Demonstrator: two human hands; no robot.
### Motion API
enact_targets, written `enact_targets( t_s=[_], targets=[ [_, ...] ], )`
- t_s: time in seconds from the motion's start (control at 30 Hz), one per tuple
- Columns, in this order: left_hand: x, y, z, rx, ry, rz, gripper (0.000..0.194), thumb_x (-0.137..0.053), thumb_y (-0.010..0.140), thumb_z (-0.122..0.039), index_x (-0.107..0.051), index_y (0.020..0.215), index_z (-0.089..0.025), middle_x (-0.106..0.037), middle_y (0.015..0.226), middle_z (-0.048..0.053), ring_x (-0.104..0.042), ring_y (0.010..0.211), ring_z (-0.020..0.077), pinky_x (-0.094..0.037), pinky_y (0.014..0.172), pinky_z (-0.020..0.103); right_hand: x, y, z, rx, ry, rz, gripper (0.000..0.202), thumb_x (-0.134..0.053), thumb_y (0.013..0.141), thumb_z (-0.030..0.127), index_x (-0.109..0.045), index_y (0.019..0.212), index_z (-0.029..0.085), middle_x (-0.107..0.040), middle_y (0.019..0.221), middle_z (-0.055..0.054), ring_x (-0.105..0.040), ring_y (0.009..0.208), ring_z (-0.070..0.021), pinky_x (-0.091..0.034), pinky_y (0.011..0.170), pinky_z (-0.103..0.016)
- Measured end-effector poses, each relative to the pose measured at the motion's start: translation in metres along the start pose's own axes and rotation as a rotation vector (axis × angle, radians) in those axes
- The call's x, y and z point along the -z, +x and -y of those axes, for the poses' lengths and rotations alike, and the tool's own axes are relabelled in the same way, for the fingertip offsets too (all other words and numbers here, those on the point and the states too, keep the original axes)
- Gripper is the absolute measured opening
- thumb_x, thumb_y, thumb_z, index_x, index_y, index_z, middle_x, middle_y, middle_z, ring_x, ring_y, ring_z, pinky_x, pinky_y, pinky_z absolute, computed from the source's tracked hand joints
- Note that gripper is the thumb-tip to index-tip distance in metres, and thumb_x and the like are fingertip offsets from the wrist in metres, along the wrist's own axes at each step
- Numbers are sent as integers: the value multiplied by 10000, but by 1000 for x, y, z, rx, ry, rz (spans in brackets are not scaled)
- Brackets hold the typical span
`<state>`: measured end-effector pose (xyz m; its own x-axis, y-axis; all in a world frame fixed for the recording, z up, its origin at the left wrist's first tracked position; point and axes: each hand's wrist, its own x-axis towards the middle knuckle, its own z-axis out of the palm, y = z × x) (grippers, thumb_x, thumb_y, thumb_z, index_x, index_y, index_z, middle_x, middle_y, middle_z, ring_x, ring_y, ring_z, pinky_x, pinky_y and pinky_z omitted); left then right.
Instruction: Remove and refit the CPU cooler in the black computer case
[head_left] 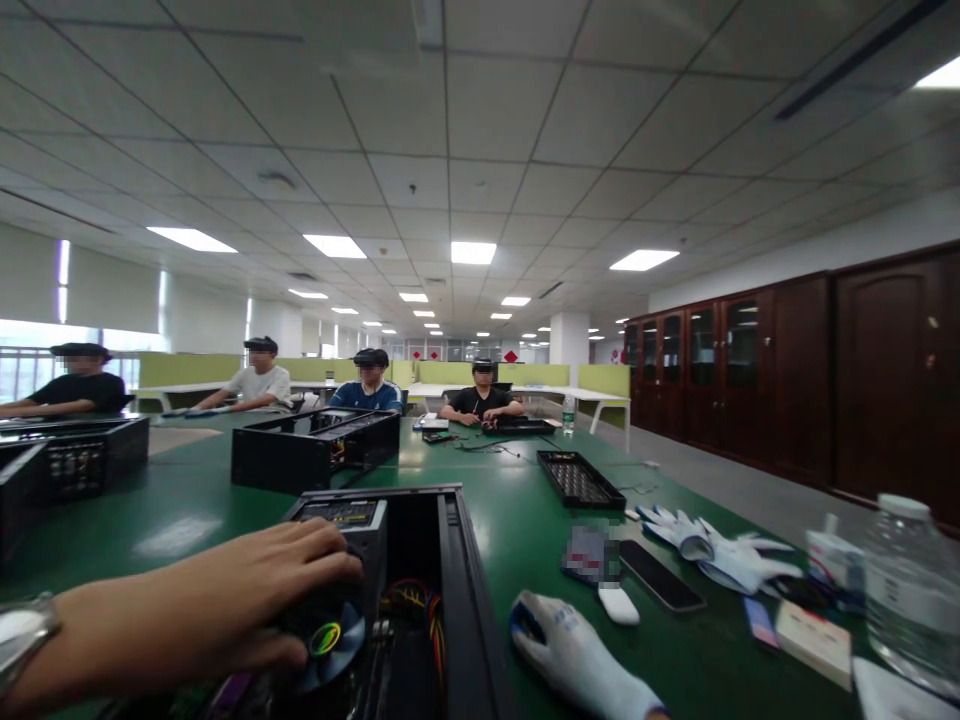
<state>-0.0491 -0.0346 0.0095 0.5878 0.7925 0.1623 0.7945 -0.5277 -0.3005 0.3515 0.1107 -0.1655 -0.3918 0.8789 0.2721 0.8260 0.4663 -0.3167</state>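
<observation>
An open black computer case (457,560) lies in front of me, with coloured cables (431,610) inside. My bare left hand (300,580), a watch on its wrist, reaches over the case. Its fingertips rest at the grey power supply (373,530), and the thumb is apart, beside the round cooling fan (326,640). My right hand (562,640) wears a white and grey glove and lies on the green table to the right of the case. Its fingers are curled, and whether they hold something I cannot make out.
On the green table (510,500) at right are a black phone (660,575), a white mouse-like object (619,604), white gloves (720,550), a small box (814,640) and a large bottle (911,590). Further off stand a black grille panel (579,480) and another case (315,450). Several people sit beyond.
</observation>
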Motion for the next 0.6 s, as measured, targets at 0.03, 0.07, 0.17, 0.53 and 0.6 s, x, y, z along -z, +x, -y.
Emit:
enact_targets(
  t_s=[0.03, 0.07, 0.17, 0.53, 0.6],
  targets=[
    [-2, 13, 5, -41, 17, 53, 932, -912, 749, -229, -488, 1547, -463, -535, 1616, 56, -541, 1443, 385, -511, 1150, 543, 0, 0, 0, -3, 4, -1, 398, -609, 948, 322, -706, 1309, 187, -733, 1319, -164, -686, 1237, -301, -478, 1082, -345],
    [-9, 24, 8, -83, 40, 98, 1054, -945, 675, -156, -465, 1560, -467, -492, 1646, 74, -497, 1474, 410, -458, 1187, 595, 1, 0, 1, -10, 9, 3, 390, -614, 945, 324, -709, 1295, 179, -739, 1301, -164, -690, 1223, -302, -484, 1072, -350],
    [-43, 41, 14, -226, 72, 209, 1138, -924, 637, -78, -422, 1588, -448, -470, 1658, 102, -452, 1506, 406, -380, 1233, 622, 9, -1, 8, -25, 23, 32, 355, -619, 945, 347, -728, 1228, 161, -764, 1213, -158, -717, 1145, -304, -517, 1017, -368],
    [-37, 61, 7, -439, 103, 302, 990, -904, 680, -397, -466, 1555, -251, -663, 1373, 203, -657, 1199, 412, -549, 1013, 507, -6, 3, -18, -33, 58, 41, 546, -562, 938, 439, -680, 1412, 196, -678, 1435, -146, -627, 1351, -304, -440, 1174, -360],
    [-36, 64, 6, -434, 104, 289, 914, -908, 667, -421, -540, 1491, -272, -688, 1273, 186, -687, 1107, 399, -580, 917, 470, -15, 8, -29, -20, 81, 4, 520, -584, 906, 462, -721, 1357, 241, -702, 1406, -121, -649, 1324, -314, -473, 1152, -362]
  ],
)
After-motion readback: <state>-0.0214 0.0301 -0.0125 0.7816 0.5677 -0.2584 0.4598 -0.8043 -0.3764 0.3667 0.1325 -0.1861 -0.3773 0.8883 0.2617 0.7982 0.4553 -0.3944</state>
